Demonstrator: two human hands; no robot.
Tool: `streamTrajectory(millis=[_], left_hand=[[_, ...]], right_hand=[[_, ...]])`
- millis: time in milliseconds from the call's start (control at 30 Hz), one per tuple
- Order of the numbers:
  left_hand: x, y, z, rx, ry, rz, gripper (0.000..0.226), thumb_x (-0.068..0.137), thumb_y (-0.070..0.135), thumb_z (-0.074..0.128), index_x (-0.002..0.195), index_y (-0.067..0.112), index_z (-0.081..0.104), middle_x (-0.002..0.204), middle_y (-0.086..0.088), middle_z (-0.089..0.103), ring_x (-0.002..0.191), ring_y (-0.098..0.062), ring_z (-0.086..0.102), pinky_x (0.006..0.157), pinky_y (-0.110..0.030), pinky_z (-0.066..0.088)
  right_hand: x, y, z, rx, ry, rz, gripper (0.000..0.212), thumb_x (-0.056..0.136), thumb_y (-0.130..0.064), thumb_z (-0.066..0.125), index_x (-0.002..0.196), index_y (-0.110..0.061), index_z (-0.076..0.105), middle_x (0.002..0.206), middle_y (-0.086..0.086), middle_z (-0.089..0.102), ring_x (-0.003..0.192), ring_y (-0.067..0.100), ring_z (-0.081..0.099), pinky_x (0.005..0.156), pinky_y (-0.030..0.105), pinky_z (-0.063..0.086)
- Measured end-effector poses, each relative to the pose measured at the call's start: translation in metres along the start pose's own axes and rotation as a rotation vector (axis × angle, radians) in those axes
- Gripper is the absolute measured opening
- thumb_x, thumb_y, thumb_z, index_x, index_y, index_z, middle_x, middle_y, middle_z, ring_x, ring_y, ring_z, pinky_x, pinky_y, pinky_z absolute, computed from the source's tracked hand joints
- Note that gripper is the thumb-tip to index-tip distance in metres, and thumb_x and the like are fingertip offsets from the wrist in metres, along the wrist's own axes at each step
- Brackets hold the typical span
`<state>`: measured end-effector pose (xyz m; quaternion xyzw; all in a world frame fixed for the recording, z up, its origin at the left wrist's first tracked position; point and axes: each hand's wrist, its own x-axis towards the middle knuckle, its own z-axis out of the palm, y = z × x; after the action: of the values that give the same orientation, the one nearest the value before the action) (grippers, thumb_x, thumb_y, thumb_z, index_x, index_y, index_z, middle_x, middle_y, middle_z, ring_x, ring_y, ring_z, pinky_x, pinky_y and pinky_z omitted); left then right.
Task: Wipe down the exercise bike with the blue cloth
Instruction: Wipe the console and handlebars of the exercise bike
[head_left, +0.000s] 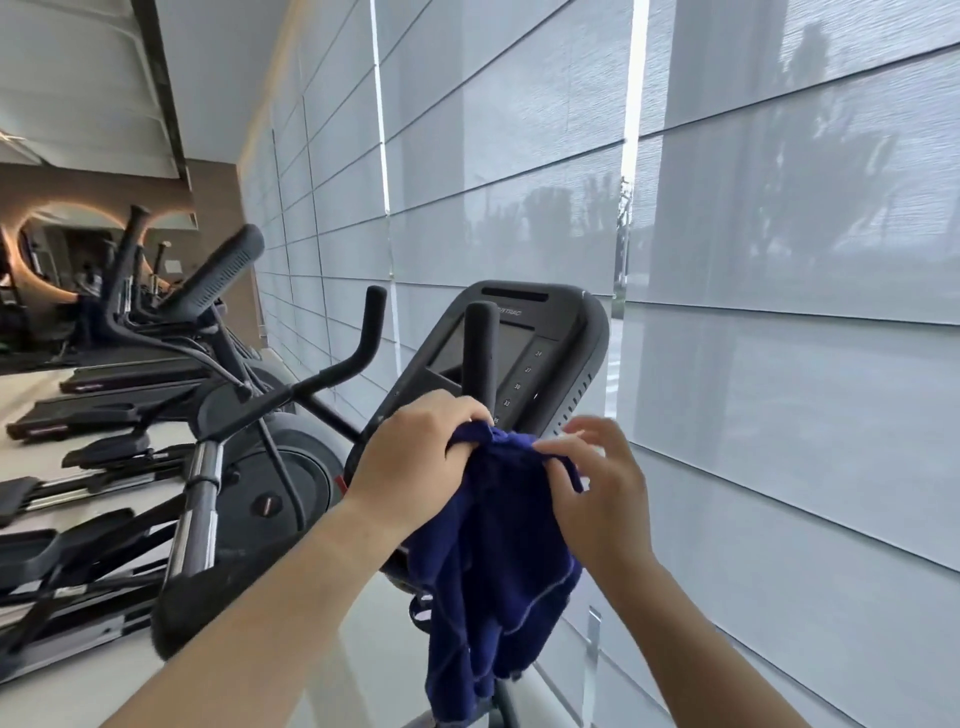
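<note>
Hanging bunched between both hands, the blue cloth (498, 545) drapes down in loose folds, held in the air just in front of the lower edge of the console (571, 338) of the exercise bike (374, 415). Whether the cloth touches the console: cannot tell.

Left hand (410, 452): fingers curled round the cloth's gathered top, clenching it.

Right hand (597, 488): thumb and forefinger pinch the cloth's upper edge; the other fingers are spread and lifted off it.

Console: dark, tilted back, blank screen (514, 343), a column of numbers down its right side. An upright black handlebar grip (482, 348) stands in front of the screen; a second grip (375, 312) rises to the left.

Further left: an elliptical machine (249, 467), then treadmills (130, 369) in a row toward a mirror (52, 249).

Behind and right: grey window blinds (779, 260), with tree outlines showing through.
</note>
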<state>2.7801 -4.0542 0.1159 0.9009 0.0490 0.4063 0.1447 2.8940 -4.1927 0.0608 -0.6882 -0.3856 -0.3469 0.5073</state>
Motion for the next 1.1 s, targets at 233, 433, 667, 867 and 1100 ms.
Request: streamTrajectory(millis=[233, 433, 667, 867, 1100], left_hand=[[0.053, -0.05, -0.013, 0.082, -0.056, 0.037, 0.018, 0.086, 0.013, 0.057, 0.093, 0.028, 0.062, 0.09, 0.004, 0.063, 0.084, -0.019, 0.058, 0.074, -0.032, 0.047], [0.055, -0.102, -0.018, 0.05, -0.266, 0.196, 0.02, 0.082, 0.018, 0.065, 0.1, 0.026, 0.062, 0.094, 0.006, 0.061, 0.084, -0.013, 0.057, 0.075, -0.027, 0.046], [0.06, -0.143, -0.02, -0.063, -0.319, 0.405, 0.036, 0.08, 0.025, 0.07, 0.113, 0.031, 0.057, 0.104, 0.013, 0.058, 0.086, -0.005, 0.054, 0.084, -0.023, 0.047], [0.069, -0.145, -0.014, -0.191, -0.341, 0.526, 0.028, 0.082, 0.018, 0.065, 0.109, 0.025, 0.059, 0.107, 0.008, 0.06, 0.095, -0.012, 0.057, 0.086, -0.026, 0.046], [0.111, -0.129, -0.02, -0.215, -0.238, 0.604, 0.043, 0.088, 0.022, 0.061, 0.129, 0.022, 0.047, 0.132, 0.004, 0.051, 0.122, -0.015, 0.048, 0.102, -0.034, 0.042]], right_hand=[[0.038, -0.027, 0.049, -0.128, -0.025, 0.059, 0.027, 0.085, -0.008, 0.058, 0.1, -0.027, 0.071, 0.091, -0.005, 0.047, 0.082, 0.014, 0.049, 0.066, 0.024, 0.044], [0.0, -0.053, 0.077, -0.156, -0.262, 0.158, 0.061, 0.086, -0.052, 0.051, 0.14, -0.027, 0.037, 0.133, -0.008, 0.032, 0.123, 0.009, 0.034, 0.101, 0.022, 0.034], [0.004, -0.087, 0.11, -0.588, -0.259, 0.303, 0.071, 0.084, -0.052, 0.051, 0.145, -0.03, 0.021, 0.144, -0.007, 0.021, 0.132, 0.015, 0.024, 0.102, 0.038, 0.039], [0.006, -0.093, 0.122, -0.429, -0.049, 0.375, 0.041, 0.08, -0.014, 0.06, 0.121, -0.022, 0.054, 0.124, -0.007, 0.046, 0.106, 0.015, 0.051, 0.08, 0.01, 0.032], [0.044, -0.095, 0.103, -0.417, 0.23, 0.243, 0.037, 0.083, 0.002, 0.054, 0.116, -0.014, 0.059, 0.114, 0.0, 0.053, 0.102, 0.015, 0.053, 0.085, 0.003, 0.034]])
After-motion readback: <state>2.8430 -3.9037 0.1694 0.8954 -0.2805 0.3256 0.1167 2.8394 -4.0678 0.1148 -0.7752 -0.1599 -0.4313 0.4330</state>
